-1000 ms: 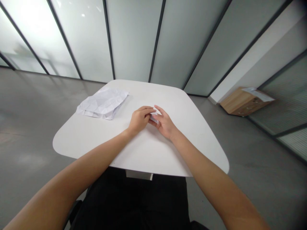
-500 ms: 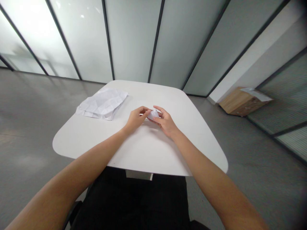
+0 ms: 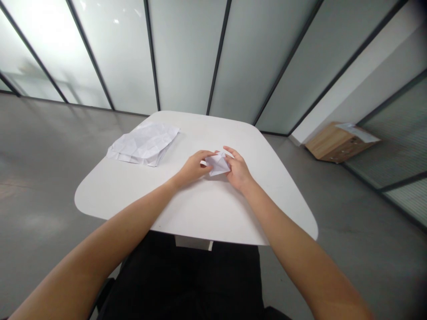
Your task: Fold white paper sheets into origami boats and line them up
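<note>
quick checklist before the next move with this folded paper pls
1. Both hands on the folded paper: ok, the left hand and right hand touch it from opposite sides.
2. Folded paper inside the table edge: ok, it sits well in from the rim.
3. Creased sheet away from the hands: ok, it lies apart, off to the left.
4. Folded paper resting on the table: cannot tell from this view.
5. Creases sharp: cannot tell, too small to see.
</note>
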`<state>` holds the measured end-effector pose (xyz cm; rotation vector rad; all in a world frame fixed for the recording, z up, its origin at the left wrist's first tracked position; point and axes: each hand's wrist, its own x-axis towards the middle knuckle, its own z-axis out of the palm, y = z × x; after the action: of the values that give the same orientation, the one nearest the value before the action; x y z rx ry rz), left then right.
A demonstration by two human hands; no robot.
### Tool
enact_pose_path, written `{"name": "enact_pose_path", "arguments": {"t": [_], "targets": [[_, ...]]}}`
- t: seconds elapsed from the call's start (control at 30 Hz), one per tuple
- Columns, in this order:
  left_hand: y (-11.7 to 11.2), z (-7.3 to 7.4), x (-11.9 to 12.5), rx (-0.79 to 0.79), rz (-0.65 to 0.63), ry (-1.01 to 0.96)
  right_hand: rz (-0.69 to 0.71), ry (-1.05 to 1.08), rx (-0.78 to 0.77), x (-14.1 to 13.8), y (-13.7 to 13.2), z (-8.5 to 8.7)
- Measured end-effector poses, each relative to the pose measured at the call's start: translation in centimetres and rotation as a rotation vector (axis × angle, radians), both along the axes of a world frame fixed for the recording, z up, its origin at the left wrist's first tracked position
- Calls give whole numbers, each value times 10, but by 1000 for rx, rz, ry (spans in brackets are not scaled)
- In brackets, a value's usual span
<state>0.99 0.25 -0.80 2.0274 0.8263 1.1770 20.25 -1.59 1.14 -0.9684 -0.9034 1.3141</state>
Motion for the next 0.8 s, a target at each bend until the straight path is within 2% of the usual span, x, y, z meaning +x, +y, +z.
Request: {"name": "enact_pose_path", "arguments": {"t": [0.13, 0.23, 0.4, 0.57, 0.8], "targets": [[7, -2, 0, 74, 131, 83, 54, -52, 16, -2, 0, -2], [11, 1, -4, 91, 180, 46, 78, -113, 38, -4, 0, -5], [10, 7, -8, 19, 277, -7, 152, -284, 134, -4, -2, -9], [9, 7, -8, 5, 369, 16, 67, -410, 238, -2, 1, -12], [9, 5, -8, -17, 366, 12, 36, -369, 157, 2, 6, -16]]}}
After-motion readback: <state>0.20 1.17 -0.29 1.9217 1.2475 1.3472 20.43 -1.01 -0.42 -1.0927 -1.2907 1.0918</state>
